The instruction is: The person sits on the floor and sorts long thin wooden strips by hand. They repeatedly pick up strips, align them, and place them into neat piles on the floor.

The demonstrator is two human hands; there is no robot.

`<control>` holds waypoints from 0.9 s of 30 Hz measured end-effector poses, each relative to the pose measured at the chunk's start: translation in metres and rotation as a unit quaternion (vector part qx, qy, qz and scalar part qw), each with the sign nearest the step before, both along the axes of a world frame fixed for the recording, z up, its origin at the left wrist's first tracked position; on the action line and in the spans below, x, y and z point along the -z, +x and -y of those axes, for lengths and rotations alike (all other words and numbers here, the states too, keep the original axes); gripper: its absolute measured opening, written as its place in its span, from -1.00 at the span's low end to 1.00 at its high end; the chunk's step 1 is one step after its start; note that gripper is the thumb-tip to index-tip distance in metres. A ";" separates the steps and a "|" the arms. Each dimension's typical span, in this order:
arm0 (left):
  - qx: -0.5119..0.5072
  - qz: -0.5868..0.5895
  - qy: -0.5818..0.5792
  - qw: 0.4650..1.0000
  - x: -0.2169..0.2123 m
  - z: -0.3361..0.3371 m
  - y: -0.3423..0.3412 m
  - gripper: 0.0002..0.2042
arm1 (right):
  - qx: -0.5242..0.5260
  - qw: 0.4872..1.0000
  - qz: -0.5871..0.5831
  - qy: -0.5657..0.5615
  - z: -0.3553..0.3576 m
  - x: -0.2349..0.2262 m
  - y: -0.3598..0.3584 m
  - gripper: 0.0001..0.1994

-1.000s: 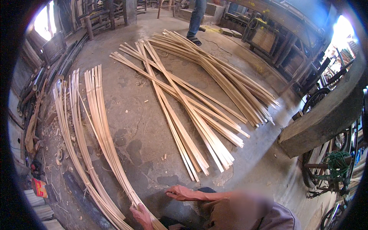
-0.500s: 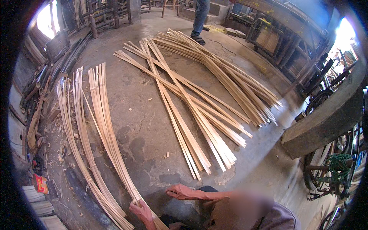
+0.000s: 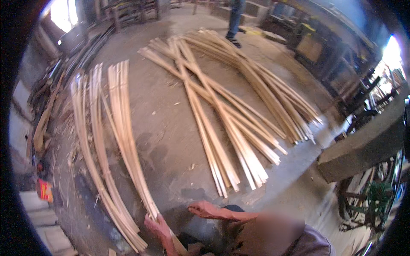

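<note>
Turned a little since the earlier frame, carrying the whole floor rightward across the view, along with two thinner bundles at left, crossed strips in the middle and the big pile beyond. Laid out in the same order as before, so best judged as a swing of the head, not a rearranging.

Gripping the bundle of strips near its close end with the left hand, with fingers closed around it. Running from that grip up the floor toward the upper left, just right of the two thinner bundles. Little gained in the work itself, by judgement: same hold, same bundle.

Keeping the right hand apart from the bundle, to its right, with fingers curled; too blurred to tell whether open or pinching something small.

Carried rightward likewise, near the top, with a co-worker's sandal beside the big pile. Smeared now along the strips, compared with crisper edges earlier.
</note>
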State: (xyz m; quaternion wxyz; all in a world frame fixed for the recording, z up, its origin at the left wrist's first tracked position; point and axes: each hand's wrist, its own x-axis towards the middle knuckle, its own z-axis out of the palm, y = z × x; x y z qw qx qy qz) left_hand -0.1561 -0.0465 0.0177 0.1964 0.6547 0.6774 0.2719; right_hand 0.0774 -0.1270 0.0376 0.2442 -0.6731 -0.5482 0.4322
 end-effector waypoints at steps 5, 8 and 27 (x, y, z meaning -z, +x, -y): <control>-0.018 0.018 -0.067 0.997 -0.027 -0.013 0.013 -0.48 | 0.024 0.998 -0.056 0.028 -0.004 0.000 0.009 -0.71; 0.007 0.032 -0.108 0.994 -0.028 -0.019 0.003 -0.46 | 0.026 0.999 -0.021 -0.026 -0.018 -0.018 0.006 -0.71; 0.057 0.121 -0.089 0.987 -0.053 0.014 0.013 -0.43 | 0.001 0.986 -0.168 -0.021 -0.087 -0.026 -0.061 -0.58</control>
